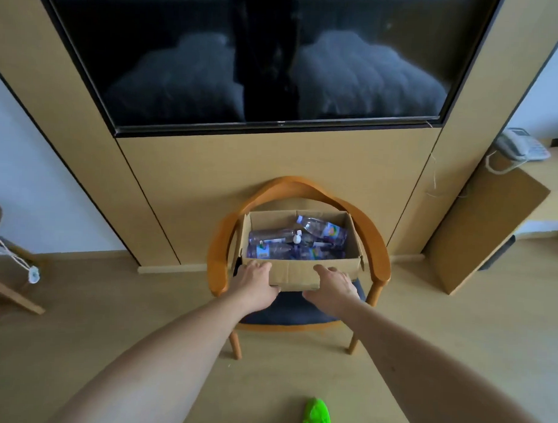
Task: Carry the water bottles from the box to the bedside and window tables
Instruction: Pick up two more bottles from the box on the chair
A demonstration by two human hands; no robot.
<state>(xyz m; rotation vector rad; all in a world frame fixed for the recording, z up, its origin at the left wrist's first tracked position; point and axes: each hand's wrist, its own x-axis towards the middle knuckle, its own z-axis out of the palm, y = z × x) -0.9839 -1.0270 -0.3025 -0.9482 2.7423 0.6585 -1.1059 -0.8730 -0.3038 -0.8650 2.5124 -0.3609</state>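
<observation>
Both hands are on the near wall of the open brown cardboard box (301,270), which sits on the dark seat of a round-backed wooden armchair (377,246) below a large black wall-mounted television (261,52). The left hand (253,281) grasps the box at its near left corner, thumb under the bottom edge; the right hand (333,287) grasps it nearer the right, fingers curled over the front. The clear plastic water bottles with blue labels (295,242) lie loose and crossed inside the box.

The risk appears to be in the lift: the hold is only along one side, so the far end could sag or tip and the loose bottles could roll and shift the weight. The chair's curved arms stand close beside the box and could catch it as it comes out.

Counted: one box, one chair, two hands. The bottles overlap too much for a firm count; at least four seem visible. A grey telephone (520,145) rests on the desk (557,164) at far right.
</observation>
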